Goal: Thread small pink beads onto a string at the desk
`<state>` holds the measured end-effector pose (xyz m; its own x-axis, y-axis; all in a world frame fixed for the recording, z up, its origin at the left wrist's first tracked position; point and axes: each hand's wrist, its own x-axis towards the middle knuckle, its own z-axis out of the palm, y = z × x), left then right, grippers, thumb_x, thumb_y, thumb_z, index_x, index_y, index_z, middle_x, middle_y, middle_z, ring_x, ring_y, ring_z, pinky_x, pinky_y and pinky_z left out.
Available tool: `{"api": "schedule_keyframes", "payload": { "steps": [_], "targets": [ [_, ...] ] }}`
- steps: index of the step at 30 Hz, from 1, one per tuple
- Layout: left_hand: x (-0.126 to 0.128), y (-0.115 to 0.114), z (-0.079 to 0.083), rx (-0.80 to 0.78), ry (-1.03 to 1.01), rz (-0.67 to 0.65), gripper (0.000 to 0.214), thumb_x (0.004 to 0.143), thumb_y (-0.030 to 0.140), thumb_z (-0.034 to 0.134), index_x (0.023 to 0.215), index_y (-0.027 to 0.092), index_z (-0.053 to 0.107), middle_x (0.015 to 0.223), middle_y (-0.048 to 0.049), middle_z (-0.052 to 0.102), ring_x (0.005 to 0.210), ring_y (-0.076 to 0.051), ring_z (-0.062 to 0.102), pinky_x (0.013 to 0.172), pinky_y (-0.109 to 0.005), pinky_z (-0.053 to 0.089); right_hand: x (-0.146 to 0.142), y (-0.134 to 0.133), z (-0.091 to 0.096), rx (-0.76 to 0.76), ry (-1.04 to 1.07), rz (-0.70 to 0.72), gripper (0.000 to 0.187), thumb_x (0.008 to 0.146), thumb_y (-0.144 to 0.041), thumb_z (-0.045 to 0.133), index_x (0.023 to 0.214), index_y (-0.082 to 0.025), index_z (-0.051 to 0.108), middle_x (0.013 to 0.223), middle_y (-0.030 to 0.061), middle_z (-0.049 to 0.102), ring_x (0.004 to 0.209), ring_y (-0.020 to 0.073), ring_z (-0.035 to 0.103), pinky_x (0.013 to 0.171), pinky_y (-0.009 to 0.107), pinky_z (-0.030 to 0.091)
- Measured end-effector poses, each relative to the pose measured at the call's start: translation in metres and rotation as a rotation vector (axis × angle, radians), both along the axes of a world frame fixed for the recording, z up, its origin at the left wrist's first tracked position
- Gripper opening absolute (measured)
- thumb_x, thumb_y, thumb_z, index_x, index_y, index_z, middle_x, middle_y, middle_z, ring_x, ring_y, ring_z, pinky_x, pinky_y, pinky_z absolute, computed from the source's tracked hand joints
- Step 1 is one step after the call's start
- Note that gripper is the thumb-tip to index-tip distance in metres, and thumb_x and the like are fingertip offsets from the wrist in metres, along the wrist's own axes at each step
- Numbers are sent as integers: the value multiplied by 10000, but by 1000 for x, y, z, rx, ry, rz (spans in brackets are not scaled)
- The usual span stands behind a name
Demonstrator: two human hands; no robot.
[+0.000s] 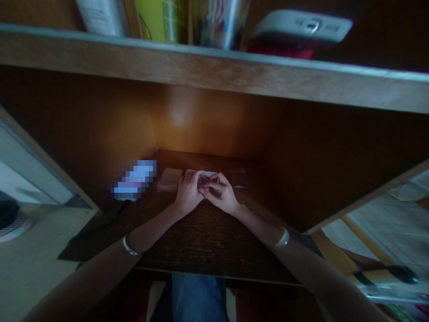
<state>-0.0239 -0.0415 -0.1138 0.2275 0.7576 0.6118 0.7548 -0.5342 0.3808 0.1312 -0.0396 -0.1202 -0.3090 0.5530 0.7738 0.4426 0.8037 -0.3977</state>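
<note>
My left hand point(190, 193) is curled around a small, pinkish, shiny thing point(202, 180), perhaps clear plastic; its kind cannot be made out. From the other side my right hand point(222, 195) meets it, thumb and fingers pinched together at its edge. Whatever sits between those fingertips is too small and dark to name. Just behind the hands lies something flat and whitish point(209, 173), partly covered by them. A flat see-through packet point(169, 179) rests left of my left hand, and a small clear plastic bag point(238, 177) lies beyond my right hand.
A lit phone point(135, 180) leans at the left on the dark wooden desk point(201, 241), a cable running from it. Wooden side walls enclose the desk. Overhead, a shelf point(214, 74) holds containers and a white device point(301, 27). A dark-and-white basket point(15, 219) stands on the floor at left.
</note>
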Motion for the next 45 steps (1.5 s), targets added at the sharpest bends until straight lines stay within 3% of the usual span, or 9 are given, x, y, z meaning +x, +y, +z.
{"api": "schedule_keyframes", "payload": {
  "steps": [5,9,14,21,29,37,45],
  "targets": [
    [1,1,-1,-5,-57,-4,431,721,145,631,1128,182,491,1074,-89,647,1029,-254,582,930,-436,418,-2,0,0,-61,5,-33,205,872,-310,541,749,-222,679,776,32,585,786,170,555,750,344,460],
    [0,5,-3,-33,-186,-47,422,747,243,653,1131,187,487,1040,-83,647,980,-240,602,893,-422,449,-1,0,0,-155,72,-113,198,880,-330,520,807,-212,662,793,40,608,788,176,565,748,337,465],
    [-1,12,-10,-150,-469,-208,315,800,328,627,1057,192,506,985,-70,643,902,-183,629,826,-343,495,0,5,-1,-303,186,-65,201,897,-323,465,894,-198,623,828,41,648,744,160,588,688,301,472],
    [-2,27,-21,-303,-738,-194,173,846,340,543,904,183,505,901,-67,660,842,-175,652,804,-343,511,1,9,-5,-376,273,-25,188,871,-297,473,1013,-210,560,812,26,598,693,152,556,632,294,474],
    [-4,30,-22,-340,-748,-154,127,851,316,517,825,191,509,827,-29,644,817,-161,647,785,-311,505,1,6,-1,-339,310,-16,209,867,-313,469,1043,-211,520,798,18,579,672,152,547,626,298,472],
    [-2,29,-22,-452,-768,-183,191,851,374,515,802,189,525,759,-23,634,691,-157,629,584,-259,501,0,3,2,-325,358,-56,217,879,-353,476,1053,-229,516,750,1,555,637,144,527,590,287,452],
    [-3,23,-15,-305,-671,-169,157,881,323,480,803,191,513,765,-5,603,774,-144,612,746,-282,488,0,9,-2,-482,444,50,283,851,-410,530,1057,-216,523,821,28,606,707,161,580,648,312,497]
  ]
}}
